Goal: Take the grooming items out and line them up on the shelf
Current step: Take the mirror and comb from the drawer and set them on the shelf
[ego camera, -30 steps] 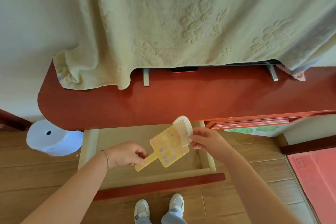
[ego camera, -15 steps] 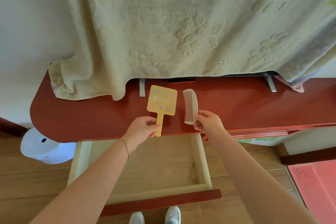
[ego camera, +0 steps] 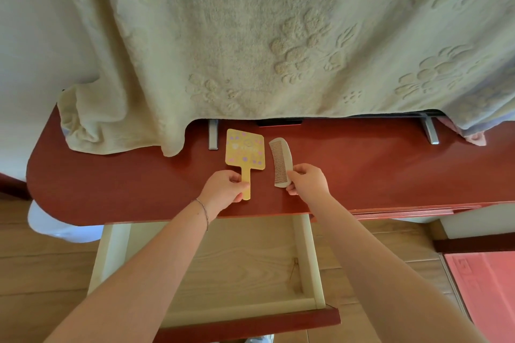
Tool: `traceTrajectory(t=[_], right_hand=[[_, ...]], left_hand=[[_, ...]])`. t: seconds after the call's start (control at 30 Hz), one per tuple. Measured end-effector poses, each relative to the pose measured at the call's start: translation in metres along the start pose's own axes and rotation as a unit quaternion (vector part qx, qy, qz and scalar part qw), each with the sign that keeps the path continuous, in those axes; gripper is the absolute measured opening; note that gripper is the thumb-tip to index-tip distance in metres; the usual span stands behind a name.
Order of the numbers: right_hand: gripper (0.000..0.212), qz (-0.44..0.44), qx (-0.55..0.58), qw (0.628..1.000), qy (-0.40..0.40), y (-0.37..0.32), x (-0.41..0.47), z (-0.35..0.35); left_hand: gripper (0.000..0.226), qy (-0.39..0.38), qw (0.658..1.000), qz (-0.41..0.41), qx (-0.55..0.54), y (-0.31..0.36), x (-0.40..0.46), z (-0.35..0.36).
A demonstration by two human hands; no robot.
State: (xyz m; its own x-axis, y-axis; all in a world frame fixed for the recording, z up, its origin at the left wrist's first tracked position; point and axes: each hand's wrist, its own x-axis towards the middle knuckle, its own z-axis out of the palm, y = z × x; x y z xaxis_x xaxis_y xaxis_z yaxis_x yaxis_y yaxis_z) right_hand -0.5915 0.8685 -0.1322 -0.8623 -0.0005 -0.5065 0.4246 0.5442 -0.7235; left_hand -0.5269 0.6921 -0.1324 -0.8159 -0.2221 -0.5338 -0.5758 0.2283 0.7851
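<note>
The yellow hand mirror [ego camera: 244, 150] and the white comb [ego camera: 281, 160] lie side by side on the red shelf [ego camera: 390, 175], close but not touching. Both point the same way, so they look lined up.

The left hand [ego camera: 224, 192] holds the mirror's handle, with a narrow grip pinched on it. The right hand [ego camera: 308, 181] pinches the near end of the comb. I think the job is almost done. What is left is to let go of both things.

The open drawer [ego camera: 309, 253] below shows a bare wood floor. A thin dark thing lies near its right wall, too small to make out. The arms cover part of the drawer, so more could hide there. A big pale towel [ego camera: 250, 36] hangs over the back of the shelf and hides what is behind it.
</note>
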Motion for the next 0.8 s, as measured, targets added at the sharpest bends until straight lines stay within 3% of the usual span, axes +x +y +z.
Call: traceTrajectory(t=[0.1, 0.37, 0.57, 0.8], right_hand=[[0.015, -0.021, -0.043, 0.999, 0.012, 0.000, 0.000, 0.003], [0.039, -0.090, -0.138, 0.986, 0.033, 0.002, -0.003, 0.010], [0.054, -0.097, -0.192, 0.976, 0.036, 0.008, -0.005, 0.012], [0.052, -0.096, -0.204, 0.974, 0.030, 0.009, -0.008, 0.012]], left_hand=[[0.016, 0.001, 0.999, -0.006, 0.042, -0.001, 0.004, 0.001], [0.017, 0.029, 0.967, 0.014, 0.254, 0.013, -0.001, 0.009], [0.020, 0.027, 0.958, 0.010, 0.285, 0.012, -0.001, 0.011], [0.024, 0.031, 0.952, 0.012, 0.305, 0.012, -0.001, 0.013]])
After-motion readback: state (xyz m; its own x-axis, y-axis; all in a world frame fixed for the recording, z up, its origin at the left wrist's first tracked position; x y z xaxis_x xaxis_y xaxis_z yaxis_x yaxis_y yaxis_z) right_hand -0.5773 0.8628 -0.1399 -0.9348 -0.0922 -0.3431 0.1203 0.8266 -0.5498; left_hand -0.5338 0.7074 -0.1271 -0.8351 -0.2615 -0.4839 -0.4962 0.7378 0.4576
